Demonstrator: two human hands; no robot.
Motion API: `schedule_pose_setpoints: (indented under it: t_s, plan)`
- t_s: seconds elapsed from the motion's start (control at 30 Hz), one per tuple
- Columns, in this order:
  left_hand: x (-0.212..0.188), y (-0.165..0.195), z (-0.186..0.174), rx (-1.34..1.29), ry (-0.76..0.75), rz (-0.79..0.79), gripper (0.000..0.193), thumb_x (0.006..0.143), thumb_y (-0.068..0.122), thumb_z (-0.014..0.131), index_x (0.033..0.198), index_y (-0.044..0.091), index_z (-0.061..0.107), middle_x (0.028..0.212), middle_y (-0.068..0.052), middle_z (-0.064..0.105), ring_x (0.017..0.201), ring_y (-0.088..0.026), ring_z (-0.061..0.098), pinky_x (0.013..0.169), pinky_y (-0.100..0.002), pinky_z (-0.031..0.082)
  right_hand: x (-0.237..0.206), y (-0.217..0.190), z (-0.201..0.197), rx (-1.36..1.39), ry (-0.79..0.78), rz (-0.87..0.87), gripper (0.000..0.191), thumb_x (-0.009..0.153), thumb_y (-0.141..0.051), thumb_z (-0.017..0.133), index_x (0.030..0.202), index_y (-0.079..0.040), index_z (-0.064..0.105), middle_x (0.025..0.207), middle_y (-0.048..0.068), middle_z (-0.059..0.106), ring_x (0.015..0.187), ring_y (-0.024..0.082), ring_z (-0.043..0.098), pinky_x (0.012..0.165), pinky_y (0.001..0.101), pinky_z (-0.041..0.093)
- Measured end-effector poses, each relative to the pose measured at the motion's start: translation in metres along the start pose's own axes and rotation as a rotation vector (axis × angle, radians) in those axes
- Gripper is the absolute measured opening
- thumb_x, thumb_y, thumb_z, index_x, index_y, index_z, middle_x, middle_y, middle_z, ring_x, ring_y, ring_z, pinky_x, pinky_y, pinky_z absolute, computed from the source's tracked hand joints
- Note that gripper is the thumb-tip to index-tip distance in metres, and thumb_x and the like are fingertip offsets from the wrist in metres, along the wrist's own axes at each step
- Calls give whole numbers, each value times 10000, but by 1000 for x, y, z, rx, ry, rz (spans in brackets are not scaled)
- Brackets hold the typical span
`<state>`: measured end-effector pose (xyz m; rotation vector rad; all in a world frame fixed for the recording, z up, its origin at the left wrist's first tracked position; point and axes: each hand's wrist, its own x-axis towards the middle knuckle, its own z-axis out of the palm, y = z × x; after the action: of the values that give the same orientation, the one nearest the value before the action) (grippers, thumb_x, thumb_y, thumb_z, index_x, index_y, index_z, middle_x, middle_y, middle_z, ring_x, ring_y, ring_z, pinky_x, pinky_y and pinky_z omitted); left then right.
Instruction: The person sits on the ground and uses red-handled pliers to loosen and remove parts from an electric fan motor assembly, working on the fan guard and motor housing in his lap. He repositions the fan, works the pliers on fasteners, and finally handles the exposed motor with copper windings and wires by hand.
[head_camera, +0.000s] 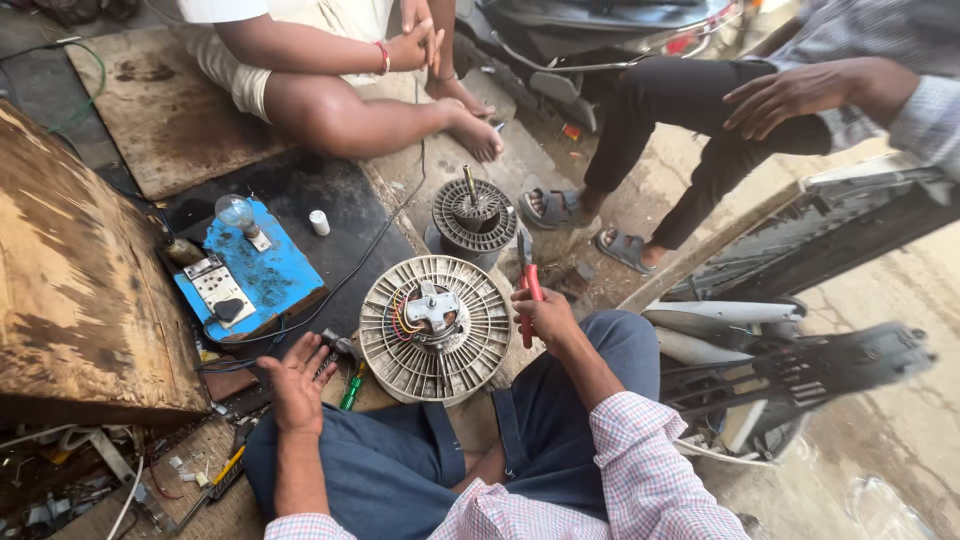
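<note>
I see the round fan motor (436, 327) lying on the floor between my hands. My right hand (545, 315) is closed around red-handled pliers (527, 290) at its rim; my left hand (295, 385) hovers spread open beside a green screwdriver (351, 387).

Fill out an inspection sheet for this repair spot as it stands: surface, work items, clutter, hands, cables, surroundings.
Surface: bare, dusty ground with a worn wooden board and a dark mat.
Work items: round ribbed motor housing with coloured windings showing, lying flat; a second, darker motor part behind it, shaft upright.
Clutter: green-handled screwdriver; small white cap; scraps and tools at lower left.
Hands: right hand grips red-handled pliers beside the housing; left hand open, fingers spread, holding nothing.
Cables: black cable running across the mat; green wire at upper left.
Surroundings: blue test board with bulb and socket; two other people seated; scooter parts at right.
</note>
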<state>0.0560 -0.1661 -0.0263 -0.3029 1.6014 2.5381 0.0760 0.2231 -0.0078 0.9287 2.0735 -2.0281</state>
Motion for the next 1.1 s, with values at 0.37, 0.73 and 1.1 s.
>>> schedule_pose_setpoints:
  t_s: [0.37, 0.73, 1.1]
  plan:
    - [-8, 27, 6, -47, -63, -68, 1178, 777, 931, 286, 1479, 2, 463, 1522, -175, 498, 1349, -342, 517, 1048, -475, 444, -67, -25, 3, 153, 16, -214, 257, 863, -89, 708, 1113, -25, 707, 876, 84, 707, 756, 170, 661, 690, 316, 539]
    - [-12, 24, -8, -173, -19, -63, 1162, 776, 922, 349, 1463, -7, 470, 1494, -178, 508, 1342, -359, 506, 1047, -501, 455, -87, 13, -7, 89, -73, -286, 263, 864, -78, 706, 1116, -4, 694, 729, 30, 581, 562, 139, 553, 484, 293, 456]
    - [-2, -27, -33, -63, -75, 173, 851, 993, 769, 499, 1480, 72, 529, 1374, -79, 627, 1187, -239, 622, 981, -386, 536, -64, 66, -25, 4, -99, -338, 339, 931, -122, 734, 1250, -27, 668, 975, 27, 671, 793, 94, 619, 700, 270, 542]
